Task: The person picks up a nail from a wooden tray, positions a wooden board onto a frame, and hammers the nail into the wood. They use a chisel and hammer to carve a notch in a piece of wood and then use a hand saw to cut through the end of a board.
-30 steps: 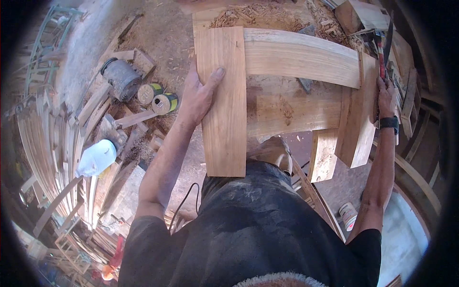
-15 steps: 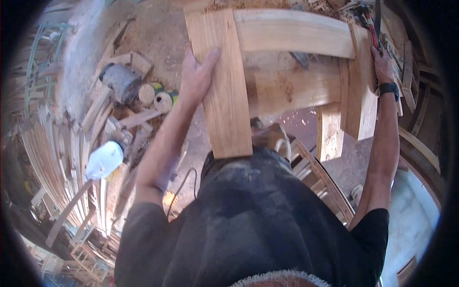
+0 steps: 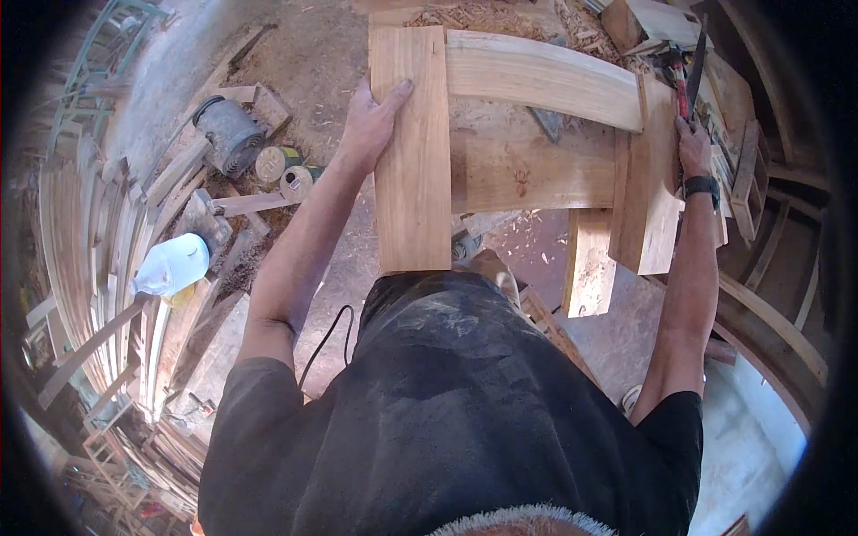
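Observation:
A pale wooden frame stands in front of me. Its near-left member is a wide flat board (image 3: 413,152), and a curved rail (image 3: 541,76) runs from it to a thick wooden post (image 3: 648,179) on the right. Below the rail is a broad lower plank (image 3: 536,170). My left hand (image 3: 374,121) grips the board's left edge, thumb on its top face and fingers hidden behind the edge. My right hand (image 3: 693,147), with a dark wristband, closes on the post's outer edge; its fingertips are partly hidden. Just beyond it lies a red-handled tool (image 3: 683,94) beside a dark blade (image 3: 696,62).
At the left are a grey motor-like canister (image 3: 229,134), two tins (image 3: 295,183), a pale plastic jug (image 3: 174,264) and long stacked wood strips (image 3: 67,214). A black cable (image 3: 326,344) curls on the floor near me. Wood shavings (image 3: 483,16) lie at the far side.
The view has shifted, and the frame appears further left, its flat board straighter in the picture. Both hands keep their places on the wood.

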A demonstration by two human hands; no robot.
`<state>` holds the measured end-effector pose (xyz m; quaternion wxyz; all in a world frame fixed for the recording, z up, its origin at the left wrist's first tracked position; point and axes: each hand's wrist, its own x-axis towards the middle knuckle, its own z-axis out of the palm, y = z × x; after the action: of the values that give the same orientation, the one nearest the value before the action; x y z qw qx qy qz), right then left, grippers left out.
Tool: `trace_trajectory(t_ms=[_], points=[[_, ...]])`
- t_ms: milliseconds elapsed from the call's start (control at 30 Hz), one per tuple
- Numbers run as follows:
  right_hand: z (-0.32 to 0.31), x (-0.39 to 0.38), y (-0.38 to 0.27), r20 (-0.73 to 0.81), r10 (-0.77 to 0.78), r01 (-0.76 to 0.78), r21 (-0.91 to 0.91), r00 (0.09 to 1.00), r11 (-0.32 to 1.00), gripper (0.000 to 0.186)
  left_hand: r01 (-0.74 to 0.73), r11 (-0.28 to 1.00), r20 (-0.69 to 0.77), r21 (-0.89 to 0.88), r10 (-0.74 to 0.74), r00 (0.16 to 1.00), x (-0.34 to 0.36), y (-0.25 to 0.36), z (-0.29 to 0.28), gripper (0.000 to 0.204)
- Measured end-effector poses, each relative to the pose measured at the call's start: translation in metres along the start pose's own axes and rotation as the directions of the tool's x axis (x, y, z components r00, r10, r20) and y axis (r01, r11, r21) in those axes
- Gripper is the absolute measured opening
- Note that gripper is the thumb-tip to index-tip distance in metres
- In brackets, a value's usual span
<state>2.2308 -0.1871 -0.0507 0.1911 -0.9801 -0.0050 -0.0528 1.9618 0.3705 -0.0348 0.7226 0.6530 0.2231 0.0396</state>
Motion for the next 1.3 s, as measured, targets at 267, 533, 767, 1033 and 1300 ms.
trace_trajectory(t_ms=[267, 533, 767, 1033, 1300], points=[[-0.007, -0.008, -0.023, 0.048, 0.019, -0.019, -0.008, 0.999, 1.000, 0.060, 0.017, 1.000, -0.020, -0.015, -0.017, 1.000, 0.002, -0.003, -0.003, 0.061], [0.000, -0.004, -0.022, 0.022, 0.038, -0.036, -0.062, 0.999, 0.997, 0.063, -0.003, 0.998, -0.040, 0.057, 0.005, 0.999, 0.000, 0.002, -0.003, 0.052], [-0.007, -0.010, -0.027, 0.011, -0.019, 0.020, -0.059, 1.000, 0.998, 0.058, -0.015, 0.997, -0.032, 0.073, 0.017, 0.999, 0.005, -0.008, -0.004, 0.051], [-0.007, -0.012, -0.020, 0.018, -0.017, 0.018, -0.034, 1.000, 0.999, 0.058, -0.011, 0.999, -0.042, 0.052, 0.014, 0.999, 0.003, -0.004, 0.001, 0.057], [-0.003, -0.005, -0.016, 0.074, -0.009, 0.010, -0.007, 0.997, 1.000, 0.062, 0.004, 0.999, 0.000, 0.048, -0.004, 1.000, 0.002, 0.002, -0.003, 0.055]])
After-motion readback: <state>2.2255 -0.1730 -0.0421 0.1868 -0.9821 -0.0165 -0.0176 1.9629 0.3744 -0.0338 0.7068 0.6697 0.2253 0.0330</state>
